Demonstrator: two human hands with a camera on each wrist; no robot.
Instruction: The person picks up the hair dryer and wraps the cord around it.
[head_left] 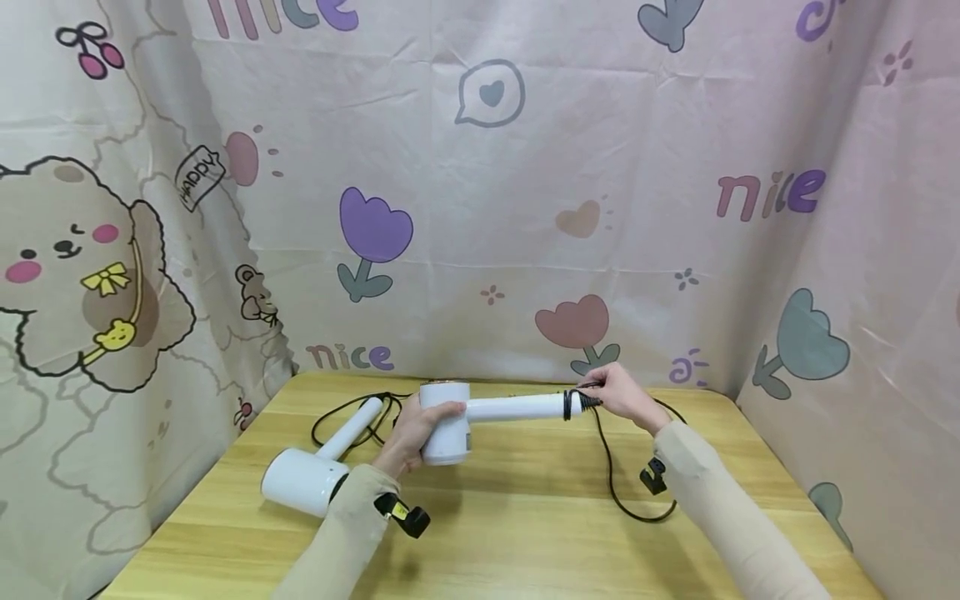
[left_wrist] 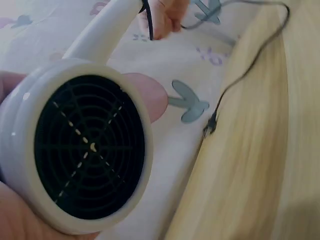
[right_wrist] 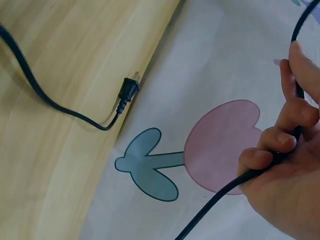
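Observation:
My left hand (head_left: 415, 427) grips the white barrel of a hair dryer (head_left: 517, 407), held above the table with its handle stretched out to the right. The dark round grille (left_wrist: 92, 147) at one end of the barrel faces the left wrist view. Several turns of the black power cord (head_left: 567, 406) lie around the handle's end. Curled fingers of my right hand (head_left: 622, 395) hold the cord beside that end; in the right wrist view the cord (right_wrist: 220, 192) runs through the fist. A slack loop hangs down to the tabletop, and the plug (right_wrist: 129, 90) rests near the table's back edge.
A second white hair dryer (head_left: 303, 481) lies at the left of the wooden table (head_left: 540, 533), partly behind my left forearm, with a black cord (head_left: 318, 425) looped behind it. A printed curtain (head_left: 480, 208) closes off the back and both sides.

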